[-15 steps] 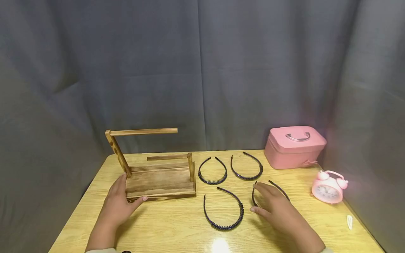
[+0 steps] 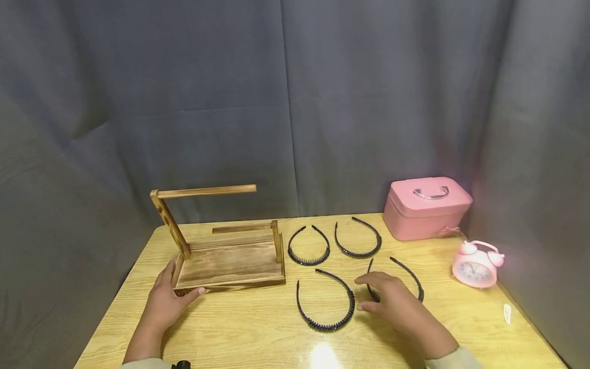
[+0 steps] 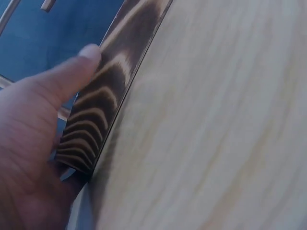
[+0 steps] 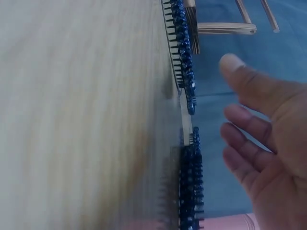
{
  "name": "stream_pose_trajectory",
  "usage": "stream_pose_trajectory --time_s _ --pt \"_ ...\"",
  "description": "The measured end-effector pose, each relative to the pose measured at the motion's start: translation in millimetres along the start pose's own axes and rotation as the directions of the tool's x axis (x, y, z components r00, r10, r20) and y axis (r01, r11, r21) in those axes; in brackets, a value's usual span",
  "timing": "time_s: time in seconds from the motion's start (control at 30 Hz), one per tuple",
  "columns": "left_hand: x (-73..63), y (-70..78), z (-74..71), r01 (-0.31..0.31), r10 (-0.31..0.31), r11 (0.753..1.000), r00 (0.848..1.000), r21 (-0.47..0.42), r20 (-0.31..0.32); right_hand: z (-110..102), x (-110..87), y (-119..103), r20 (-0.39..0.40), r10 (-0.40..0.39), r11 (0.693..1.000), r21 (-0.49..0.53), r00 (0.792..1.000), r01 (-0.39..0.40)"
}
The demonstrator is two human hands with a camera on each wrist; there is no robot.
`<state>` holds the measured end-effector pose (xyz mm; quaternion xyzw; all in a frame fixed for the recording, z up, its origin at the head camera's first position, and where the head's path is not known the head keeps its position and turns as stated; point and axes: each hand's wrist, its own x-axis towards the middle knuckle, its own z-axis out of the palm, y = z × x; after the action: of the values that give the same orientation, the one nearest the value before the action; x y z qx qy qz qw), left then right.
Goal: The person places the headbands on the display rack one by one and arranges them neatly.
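At the left stands a wooden stand (image 2: pixel 230 261), a shallow tray with two upright posts, each bearing a horizontal bar, one high and one low. My left hand (image 2: pixel 162 300) holds its front left corner, thumb on the dark-grained front edge (image 3: pixel 98 103); the other fingers are mostly hidden. Over the table, my right hand (image 2: pixel 392 302) hovers with loosely bent fingers around nothing. Beneath and behind it lies a dark toothed headband (image 2: pixel 417 282), partly covered. Just left of this hand is another headband (image 2: pixel 352 307). Two more, a left headband (image 2: pixel 310 263) and a right headband (image 2: pixel 359 254), lie farther back.
A pink case (image 2: pixel 428 210) with a silver handle stands at the back right. Nearer sits a pink alarm clock (image 2: pixel 475 269), and a small white hair clip (image 2: pixel 507 313) lies near the right edge. Grey curtains (image 2: pixel 295 102) enclose the table (image 2: pixel 258 328).
My right hand has moved a little left, uncovering more of the headband beneath it. My left hand has slid slightly left along the stand's corner. The view has shifted slightly.
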<state>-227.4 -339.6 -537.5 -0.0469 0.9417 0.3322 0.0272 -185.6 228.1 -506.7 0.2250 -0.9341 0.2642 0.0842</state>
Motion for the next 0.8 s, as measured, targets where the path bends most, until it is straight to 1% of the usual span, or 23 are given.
stream_pose_trajectory --time_s 0.17,0.27,0.4,0.53,0.67,0.8 --pt "3.7 -7.3 0.4 0.025 -0.025 1.0 0.999 -0.008 -0.02 3 9.1 1 0.038 -0.044 0.999 -0.02 0.998 0.045" --pt "5.0 -10.8 0.6 0.051 -0.051 0.999 0.999 -0.013 -0.002 7 12.3 2 0.066 -0.094 0.995 -0.014 0.993 0.095" --pt "4.6 -13.4 1.3 0.071 -0.07 0.997 0.997 -0.032 0.022 9 13.5 2 0.112 -0.154 0.988 -0.006 0.982 0.156" --pt "3.3 -12.8 2.5 0.074 -0.073 0.996 0.997 -0.044 0.017 10 13.0 -1 0.156 -0.164 0.986 -0.001 0.974 0.167" --pt "1.9 -12.1 2.3 0.072 -0.072 0.997 0.997 -0.039 -0.003 9 13.0 -5 0.171 -0.194 0.98 -0.017 0.966 0.2" --pt "1.2 -13.6 1.1 0.077 -0.078 0.996 0.997 -0.037 -0.008 9 14.8 -9 0.183 -0.23 0.971 -0.021 0.956 0.238"
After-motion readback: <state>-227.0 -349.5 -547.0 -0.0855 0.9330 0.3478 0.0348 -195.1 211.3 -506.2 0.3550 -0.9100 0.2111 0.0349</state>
